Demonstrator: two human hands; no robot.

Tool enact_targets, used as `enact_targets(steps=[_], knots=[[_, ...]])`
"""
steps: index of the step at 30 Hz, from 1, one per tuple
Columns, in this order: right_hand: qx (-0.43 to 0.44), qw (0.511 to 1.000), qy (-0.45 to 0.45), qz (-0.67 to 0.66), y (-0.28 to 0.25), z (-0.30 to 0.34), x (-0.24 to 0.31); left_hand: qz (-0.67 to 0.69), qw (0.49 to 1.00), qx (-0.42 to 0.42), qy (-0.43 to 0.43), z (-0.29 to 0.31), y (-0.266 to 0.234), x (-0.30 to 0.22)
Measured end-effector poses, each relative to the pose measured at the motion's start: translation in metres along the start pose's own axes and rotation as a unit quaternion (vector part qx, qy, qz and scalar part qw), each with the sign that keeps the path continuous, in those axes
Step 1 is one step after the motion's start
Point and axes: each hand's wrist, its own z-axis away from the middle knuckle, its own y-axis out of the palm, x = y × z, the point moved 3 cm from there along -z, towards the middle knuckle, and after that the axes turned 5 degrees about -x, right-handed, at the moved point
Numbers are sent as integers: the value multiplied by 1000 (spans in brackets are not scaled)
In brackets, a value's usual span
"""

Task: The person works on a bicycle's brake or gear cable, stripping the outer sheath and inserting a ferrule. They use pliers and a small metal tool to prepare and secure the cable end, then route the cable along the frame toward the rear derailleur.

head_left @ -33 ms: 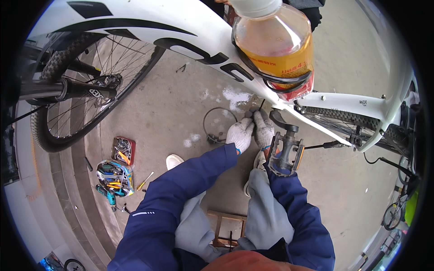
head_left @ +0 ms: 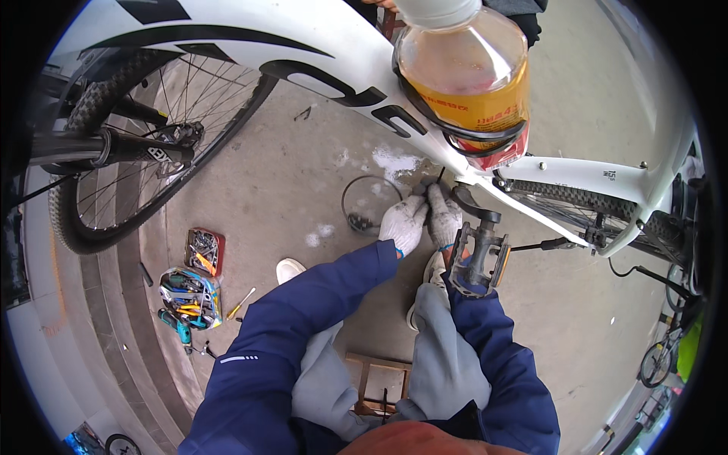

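Note:
Both my hands wear pale knit gloves with dark, dirty fingertips, and they meet close together low beside the bicycle frame (head_left: 341, 47). My left hand (head_left: 402, 225) is closed in a pinch where a looped thin black cable (head_left: 345, 199) runs up to it. Fingers of my right hand (head_left: 442, 218) are also pinched, and a short dark length of cable sticks up past their tips. The exact grip is hidden between the gloves. Just right of my right hand hang the crank and black pedal (head_left: 479, 258).
A drink bottle (head_left: 470, 76) sits in the frame's cage. The front wheel (head_left: 152, 152) stands left, the rear wheel (head_left: 584, 201) right. Left on the floor are a tool tub (head_left: 189, 299), a red box (head_left: 205, 252), a screwdriver (head_left: 241, 302) and a teal power drill (head_left: 176, 328) by steps.

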Motion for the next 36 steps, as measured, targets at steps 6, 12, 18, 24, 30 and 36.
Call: enact_targets(steps=[6, 12, 18, 24, 30, 36], knots=[[5, 1000, -4, -30, 6, -14, -5, -190, 961, 192, 64, 18, -40, 13], [4, 999, 40, -3, 15, 1, -3, 56, 953, 242, -175, 64, -15, 30], [20, 1000, -22, -11, 25, -11, 8, -160, 984, 71, 36, 43, 2, 17], [31, 998, -9, -53, 25, -11, 5, 208, 891, 132, -381, 46, -22, 21], [22, 999, -9, -43, 9, -8, 7, 44, 999, 10, -18, 5, 4, 4], [23, 997, -9, -79, 3, -16, 4, -287, 904, 280, 151, 33, -35, 22]])
